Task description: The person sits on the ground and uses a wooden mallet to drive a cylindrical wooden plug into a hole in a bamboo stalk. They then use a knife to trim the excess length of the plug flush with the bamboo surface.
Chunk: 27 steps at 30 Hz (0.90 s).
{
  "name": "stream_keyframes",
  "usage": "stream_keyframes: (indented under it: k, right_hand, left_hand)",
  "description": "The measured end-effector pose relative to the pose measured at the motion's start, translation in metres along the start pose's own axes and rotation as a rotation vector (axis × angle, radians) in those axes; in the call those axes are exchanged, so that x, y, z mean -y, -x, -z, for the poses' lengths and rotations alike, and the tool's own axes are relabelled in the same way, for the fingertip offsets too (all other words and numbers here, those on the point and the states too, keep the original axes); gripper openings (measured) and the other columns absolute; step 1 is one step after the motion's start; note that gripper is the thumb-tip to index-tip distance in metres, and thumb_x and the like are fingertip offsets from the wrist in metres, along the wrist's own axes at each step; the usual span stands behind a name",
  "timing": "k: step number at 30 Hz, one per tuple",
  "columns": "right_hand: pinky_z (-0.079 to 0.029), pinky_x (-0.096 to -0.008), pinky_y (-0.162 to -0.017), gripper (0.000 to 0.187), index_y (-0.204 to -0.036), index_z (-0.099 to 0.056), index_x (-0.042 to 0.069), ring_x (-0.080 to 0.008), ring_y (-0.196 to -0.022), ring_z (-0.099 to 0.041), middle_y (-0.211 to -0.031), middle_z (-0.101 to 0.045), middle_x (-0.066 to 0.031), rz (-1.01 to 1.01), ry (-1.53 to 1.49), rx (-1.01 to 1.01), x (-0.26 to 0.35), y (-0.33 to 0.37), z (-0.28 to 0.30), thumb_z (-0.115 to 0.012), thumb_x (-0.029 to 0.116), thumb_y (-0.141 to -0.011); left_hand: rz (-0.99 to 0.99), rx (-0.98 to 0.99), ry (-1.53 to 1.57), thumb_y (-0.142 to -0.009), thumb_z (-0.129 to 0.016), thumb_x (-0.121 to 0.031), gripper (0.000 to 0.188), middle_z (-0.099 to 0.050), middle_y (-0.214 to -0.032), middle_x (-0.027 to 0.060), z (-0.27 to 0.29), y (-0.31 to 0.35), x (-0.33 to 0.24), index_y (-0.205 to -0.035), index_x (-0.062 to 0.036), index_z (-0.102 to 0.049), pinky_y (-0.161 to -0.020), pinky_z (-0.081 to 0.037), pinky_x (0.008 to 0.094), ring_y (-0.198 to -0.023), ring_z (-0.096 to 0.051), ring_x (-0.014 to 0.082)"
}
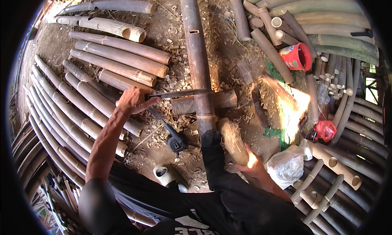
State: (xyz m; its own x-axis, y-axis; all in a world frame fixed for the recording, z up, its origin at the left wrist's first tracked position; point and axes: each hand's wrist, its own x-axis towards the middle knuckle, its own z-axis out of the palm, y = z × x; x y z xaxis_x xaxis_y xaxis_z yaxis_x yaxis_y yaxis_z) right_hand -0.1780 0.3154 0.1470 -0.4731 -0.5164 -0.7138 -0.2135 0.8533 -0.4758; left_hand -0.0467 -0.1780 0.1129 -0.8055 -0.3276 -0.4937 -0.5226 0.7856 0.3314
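Observation:
My left hand [132, 100] is closed round the handle of a machete [179, 93]. Its dark blade reaches to the right and lies across a thick bamboo pole [198, 63]. That pole runs away from me, with a small slot cut in its far part, and it rests over a short crosswise log [224, 99]. A black-clad leg [212, 153] of mine is at the pole's near end. On the right, my right hand [251, 163] grips a wooden mallet [232, 141] with a frayed surface, beside the pole.
Bamboo poles [118, 57] lie in rows on the left, with more stacked at right. A red bucket [300, 56], a red plastic bag [325, 131] and a clear bag [286, 165] stand on the right. A black tool [175, 141] lies near my left hand. Wood chips cover the dirt floor.

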Motion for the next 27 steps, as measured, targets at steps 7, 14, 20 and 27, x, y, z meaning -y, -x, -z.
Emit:
stream_keyframes:
  k: [7,14,20,27]
  right_hand:
    - [-0.045,-0.0414,-0.1,0.109,-0.146,-0.024,-0.008,-0.037,-0.123,-0.052,-0.13,-0.05,-0.0318,0.038,-0.071,-0.022,-0.008,-0.001,0.0,-0.084,0.03,-0.063]
    - [-0.048,-0.0304,-0.086,0.075,-0.129,-0.043,-0.002,-0.0159,-0.098,-0.056,-0.106,-0.057,-0.0067,-0.109,-0.823,-0.085,0.013,0.005,0.054,-0.08,0.02,-0.068]
    - [-0.046,-0.0338,-0.093,0.087,-0.138,-0.034,-0.001,-0.0192,-0.105,-0.055,-0.116,-0.054,-0.0096,0.056,-0.897,-0.068,0.074,-0.006,0.109,-0.079,0.022,-0.066]
    - [-0.046,-0.0352,-0.097,0.093,-0.145,-0.028,-0.003,-0.0274,-0.116,-0.056,-0.131,-0.051,-0.0181,0.478,-0.319,-0.233,0.109,-0.094,0.078,-0.08,0.014,-0.07]
  left_hand:
    - [-0.017,0.022,-0.01,-0.08,-0.052,-0.077,0.068,-0.056,-0.055,0.0089,-0.002,-0.006,0.0,-0.077,-0.011,-0.067,-0.056,-0.046,0.0444,-0.056,-0.059,0.0296]
    - [0.031,0.125,-0.082,-0.081,-0.054,-0.072,0.064,-0.062,-0.06,0.0124,0.005,-0.009,-0.016,-0.082,-0.0105,-0.071,-0.058,-0.049,0.0435,-0.06,-0.063,0.0308]
    - [0.052,0.065,-0.056,-0.081,-0.058,-0.068,0.06,-0.063,-0.061,0.0145,0.0,0.0,-0.017,-0.084,-0.0101,-0.072,-0.061,-0.05,0.0441,-0.064,-0.064,0.0334]
    - [0.051,0.045,-0.075,-0.082,-0.06,-0.066,0.057,-0.064,-0.064,0.0152,-0.013,-0.002,-0.014,-0.088,-0.011,-0.074,-0.066,-0.051,0.0444,-0.067,-0.065,0.0336]
